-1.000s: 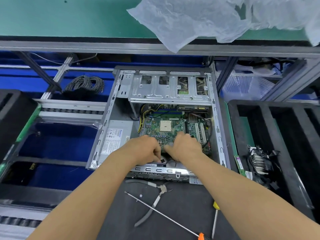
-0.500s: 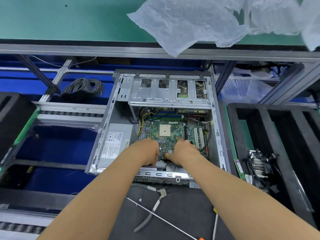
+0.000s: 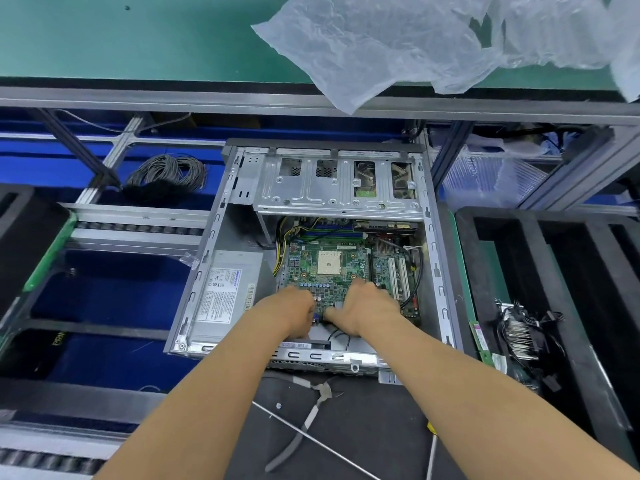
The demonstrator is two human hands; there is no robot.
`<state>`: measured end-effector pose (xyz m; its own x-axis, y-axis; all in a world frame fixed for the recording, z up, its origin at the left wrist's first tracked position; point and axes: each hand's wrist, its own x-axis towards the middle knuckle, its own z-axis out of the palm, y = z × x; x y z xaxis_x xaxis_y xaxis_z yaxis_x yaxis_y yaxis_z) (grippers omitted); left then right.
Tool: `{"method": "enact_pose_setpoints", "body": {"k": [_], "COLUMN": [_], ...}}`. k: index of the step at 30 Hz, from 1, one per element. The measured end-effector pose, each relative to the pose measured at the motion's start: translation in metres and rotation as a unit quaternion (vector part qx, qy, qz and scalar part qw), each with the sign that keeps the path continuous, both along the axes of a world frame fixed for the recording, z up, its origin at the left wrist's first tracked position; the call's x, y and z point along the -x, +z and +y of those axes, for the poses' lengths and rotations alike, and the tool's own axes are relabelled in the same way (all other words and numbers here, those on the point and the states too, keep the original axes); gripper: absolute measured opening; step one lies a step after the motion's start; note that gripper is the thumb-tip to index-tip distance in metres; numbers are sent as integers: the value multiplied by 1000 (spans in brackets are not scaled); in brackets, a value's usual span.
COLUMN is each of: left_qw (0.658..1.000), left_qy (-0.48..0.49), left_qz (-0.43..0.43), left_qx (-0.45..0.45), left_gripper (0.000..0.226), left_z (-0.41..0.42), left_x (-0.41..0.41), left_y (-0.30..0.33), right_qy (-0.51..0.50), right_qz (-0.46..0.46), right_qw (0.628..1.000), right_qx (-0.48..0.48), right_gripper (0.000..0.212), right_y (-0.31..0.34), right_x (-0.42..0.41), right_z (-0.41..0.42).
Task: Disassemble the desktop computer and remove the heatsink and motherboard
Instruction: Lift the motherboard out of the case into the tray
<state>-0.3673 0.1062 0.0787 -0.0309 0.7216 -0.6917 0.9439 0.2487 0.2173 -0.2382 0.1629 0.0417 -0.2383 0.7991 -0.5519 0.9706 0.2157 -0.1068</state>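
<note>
While the motherboard point(image 3: 332, 271) is still seated inside the open computer case point(image 3: 433, 237), its near edge is worked by 2 hands — the left hand point(image 3: 291, 308) and the right hand point(image 3: 363, 304) are both pressed down at that edge with fingers curled, though whether anything is pinched cannot be told. The bare CPU socket point(image 3: 327, 263) is exposed, so the heatsink is judged already removed — 1 finned part with cables point(image 3: 519, 336) is seen in the black foam tray point(image 3: 554, 237) at right. Left to do: the board is to be freed and lifted out. Counted: 1 power supply point(image 3: 225, 289) in the case, 1 pair of pliers point(image 3: 304, 424) and 2 screwdrivers, the long one point(image 3: 311, 441) beside the pliers, on the counter point(image 3: 363, 427), and 1 cable coil point(image 3: 166, 173) behind.
</note>
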Motion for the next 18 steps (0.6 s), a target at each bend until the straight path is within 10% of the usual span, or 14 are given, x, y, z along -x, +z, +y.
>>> {"method": "enact_pose_setpoints", "body": {"k": [13,18], "left_qw": [997,966], "left_qy": [13,14], "left_qz": [-76,-61], "left_qx": [-10,-251], "left_gripper": [36,26], "left_z": [-14,-27], "left_x": [6,1], "left_y": [26,36], "right_qy": [45,53], "right_qz": [36,53], "right_qw": [985,980], "right_qx": [-160,-182], "right_gripper": [62,63], "right_y": [30,51], "right_x": [-1,-1], "right_z": [1,5]}}
